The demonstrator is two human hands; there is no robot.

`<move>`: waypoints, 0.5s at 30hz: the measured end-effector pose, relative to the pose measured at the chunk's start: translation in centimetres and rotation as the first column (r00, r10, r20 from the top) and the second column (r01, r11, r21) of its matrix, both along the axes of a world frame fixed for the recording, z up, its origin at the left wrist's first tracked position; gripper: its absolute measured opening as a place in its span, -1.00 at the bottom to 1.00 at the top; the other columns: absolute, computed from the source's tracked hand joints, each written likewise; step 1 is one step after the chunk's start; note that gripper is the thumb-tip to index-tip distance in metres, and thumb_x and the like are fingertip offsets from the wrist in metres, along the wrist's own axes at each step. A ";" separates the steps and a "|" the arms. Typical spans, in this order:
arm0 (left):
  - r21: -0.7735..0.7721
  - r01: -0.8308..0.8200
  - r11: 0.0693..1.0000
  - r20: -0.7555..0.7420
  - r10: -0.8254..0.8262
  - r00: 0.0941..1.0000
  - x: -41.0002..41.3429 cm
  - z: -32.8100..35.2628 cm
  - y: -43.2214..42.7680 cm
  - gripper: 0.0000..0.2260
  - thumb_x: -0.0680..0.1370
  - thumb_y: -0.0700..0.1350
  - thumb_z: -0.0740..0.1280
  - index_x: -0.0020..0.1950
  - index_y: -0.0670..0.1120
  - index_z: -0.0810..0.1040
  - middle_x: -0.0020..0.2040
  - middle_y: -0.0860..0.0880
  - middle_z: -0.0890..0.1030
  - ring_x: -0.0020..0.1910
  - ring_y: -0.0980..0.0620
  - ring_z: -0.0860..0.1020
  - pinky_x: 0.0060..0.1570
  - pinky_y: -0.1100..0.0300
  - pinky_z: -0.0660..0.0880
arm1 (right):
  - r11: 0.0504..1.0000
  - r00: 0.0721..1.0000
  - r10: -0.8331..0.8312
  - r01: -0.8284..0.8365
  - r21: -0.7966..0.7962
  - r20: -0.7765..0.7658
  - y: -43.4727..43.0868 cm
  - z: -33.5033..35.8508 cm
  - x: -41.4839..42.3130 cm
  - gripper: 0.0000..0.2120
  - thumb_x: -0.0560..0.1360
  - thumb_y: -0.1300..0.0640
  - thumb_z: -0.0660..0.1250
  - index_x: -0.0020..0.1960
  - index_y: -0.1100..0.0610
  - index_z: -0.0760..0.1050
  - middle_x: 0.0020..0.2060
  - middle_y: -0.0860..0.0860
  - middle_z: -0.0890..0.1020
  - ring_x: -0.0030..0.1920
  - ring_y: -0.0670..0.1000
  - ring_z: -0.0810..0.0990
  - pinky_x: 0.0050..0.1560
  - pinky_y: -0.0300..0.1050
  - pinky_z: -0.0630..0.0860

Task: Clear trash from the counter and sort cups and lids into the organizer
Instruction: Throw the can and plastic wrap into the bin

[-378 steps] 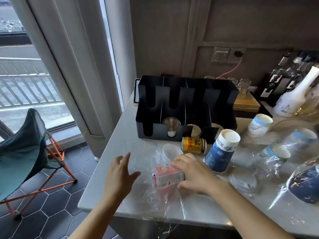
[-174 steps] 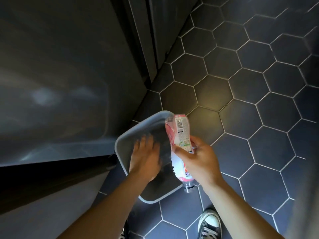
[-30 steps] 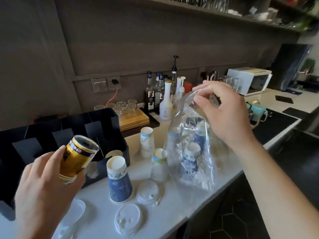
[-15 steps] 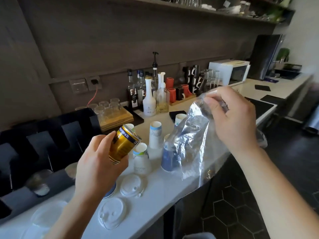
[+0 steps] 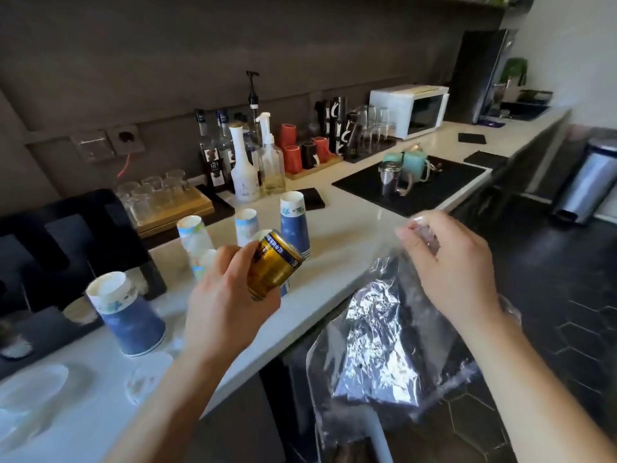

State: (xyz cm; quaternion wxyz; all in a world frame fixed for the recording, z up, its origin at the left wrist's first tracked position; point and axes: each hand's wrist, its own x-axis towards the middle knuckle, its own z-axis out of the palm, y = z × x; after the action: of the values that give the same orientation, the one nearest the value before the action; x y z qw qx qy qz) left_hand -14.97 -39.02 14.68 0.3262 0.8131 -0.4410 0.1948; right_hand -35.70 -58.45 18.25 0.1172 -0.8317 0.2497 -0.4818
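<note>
Can [image 5: 275, 267]: gold, tilted, held up over the near edge of the white tabletop [image 5: 350, 228]. Its lower half is covered by fingers, and the print is too small to read.
Left hand [image 5: 230, 295]: fingers and thumb are curled round the can. It is seen from the back, so the palm side is hidden.
Right hand [image 5: 447, 262]: fingertips pinch the bunched top of a clear plastic bag [image 5: 377, 345]. It is out past the tabletop edge, well to the right of the left hand and about level with it.
Plastic bag: hangs below the right hand in front of dark cabinets. It is crinkled and full of glare, so I cannot tell whether anything is inside. Its lower end reaches the bottom of the frame.
Paper cups: an upside-down blue stack [image 5: 128, 319] stands just left of the left wrist. More stacks stand beyond the left hand's knuckles, the tallest [image 5: 293, 225] behind the can, and one is partly hidden by the fingers.
Lids [image 5: 33, 385]: clear and flat on the tabletop, left of the left forearm. They are blurred and cut by the frame edge.
Organizer [image 5: 66, 238]: black and slotted, far left of the left hand, cut off at the frame's left. What sits in its lower openings is too blurred to make out.
</note>
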 end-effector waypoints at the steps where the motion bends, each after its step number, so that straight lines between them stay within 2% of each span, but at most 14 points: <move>1: 0.003 0.009 1.000 -0.010 -0.009 1.000 -1.0 -0.5 -0.7 -0.40 0.30 -0.04 0.58 0.31 -0.02 0.52 0.07 -0.05 0.59 -0.06 -0.18 0.59 -0.20 0.11 0.45 | 0.999 1.000 -0.002 0.003 0.049 -0.020 -0.4 -0.9 -1.0 -0.70 0.52 -0.11 0.36 0.01 0.13 0.57 -0.20 -0.12 0.59 -0.25 -0.11 0.53 -0.24 -0.19 0.46; 3: 0.005 0.021 1.000 -0.032 -0.021 0.999 -3.1 -1.7 -1.9 -0.39 0.29 -0.05 0.58 0.31 -0.01 0.53 0.08 -0.05 0.59 -0.07 -0.17 0.60 -0.19 0.14 0.40 | 0.983 0.996 0.018 -0.003 0.182 -0.083 -1.2 -2.7 -3.0 -0.56 0.43 -0.28 0.37 0.07 0.06 0.56 -0.16 -0.18 0.58 -0.24 -0.26 0.52 -0.22 -0.38 0.40; 5: 0.013 0.038 0.999 -0.078 -0.037 0.996 -5.1 -3.2 -2.9 -0.40 0.29 -0.04 0.58 0.31 0.01 0.53 0.09 -0.03 0.59 -0.05 -0.15 0.60 -0.17 0.14 0.43 | 0.952 0.979 0.062 0.001 0.308 -0.195 -2.0 -4.8 -5.0 -0.51 0.35 -0.28 0.47 0.15 -0.04 0.50 -0.09 -0.26 0.54 -0.21 -0.35 0.46 -0.18 -0.47 0.33; 8: 0.062 0.079 0.995 -0.147 -0.069 0.987 -7.7 -5.7 -4.0 -0.40 0.30 0.02 0.56 0.32 0.07 0.50 0.09 0.03 0.57 -0.05 -0.09 0.60 -0.17 0.17 0.38 | 0.905 0.933 0.081 0.079 0.418 -0.351 -3.4 -8.6 -7.7 -0.48 0.39 0.04 0.55 0.22 -0.18 0.37 0.06 -0.21 0.54 -0.15 -0.23 0.48 -0.13 -0.36 0.37; 10: 0.093 0.133 0.987 -0.193 -0.113 0.975 -9.0 -7.3 -4.7 -0.40 0.32 0.08 0.52 0.33 0.12 0.46 0.08 0.07 0.54 -0.07 -0.05 0.58 -0.17 0.16 0.41 | 0.870 0.924 0.005 0.184 0.457 -0.381 -4.3 -11.2 -9.1 -0.50 0.45 0.21 0.48 0.17 -0.20 0.32 -0.11 -0.18 0.56 -0.23 -0.14 0.54 -0.25 -0.24 0.48; 12: 0.130 0.191 0.973 -0.236 -0.157 0.959 -9.8 -9.0 -5.6 -0.42 0.32 0.15 0.44 0.33 0.16 0.44 0.07 0.10 0.54 -0.08 -0.01 0.57 -0.18 0.16 0.42 | 0.824 0.906 -0.080 0.295 0.484 -0.416 -5.1 -13.8 -10.2 -0.56 0.47 0.23 0.46 0.09 -0.14 0.29 -0.25 -0.13 0.54 -0.26 -0.05 0.58 -0.28 0.02 0.58; 13: 0.147 0.216 0.965 -0.258 -0.174 0.950 -10.0 -10.0 -6.2 -0.41 0.31 0.18 0.40 0.33 0.15 0.44 0.07 0.11 0.54 -0.08 0.02 0.57 -0.19 0.18 0.42 | 0.804 0.904 -0.103 0.321 0.500 -0.415 -5.5 -15.2 -10.5 -0.58 0.47 0.23 0.46 0.05 -0.12 0.28 -0.27 -0.12 0.55 -0.24 -0.01 0.60 -0.29 0.03 0.58; 15: 0.184 0.261 0.948 -0.304 -0.198 0.932 -10.4 -12.5 -7.3 -0.37 0.31 0.23 0.37 0.36 0.12 0.45 0.11 0.12 0.54 -0.03 0.06 0.58 -0.16 0.23 0.42 | 0.762 0.910 -0.131 0.347 0.546 -0.394 -6.1 -18.1 -11.1 -0.55 0.44 0.23 0.49 0.02 -0.10 0.26 -0.26 -0.11 0.58 -0.22 -0.04 0.61 -0.35 -0.13 0.50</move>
State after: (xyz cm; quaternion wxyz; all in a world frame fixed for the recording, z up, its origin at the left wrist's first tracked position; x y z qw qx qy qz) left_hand -25.37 -46.33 2.20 0.3135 0.8063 -0.5013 -0.0131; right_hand -46.78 -64.53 0.13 0.2695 -0.7795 0.5119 -0.2402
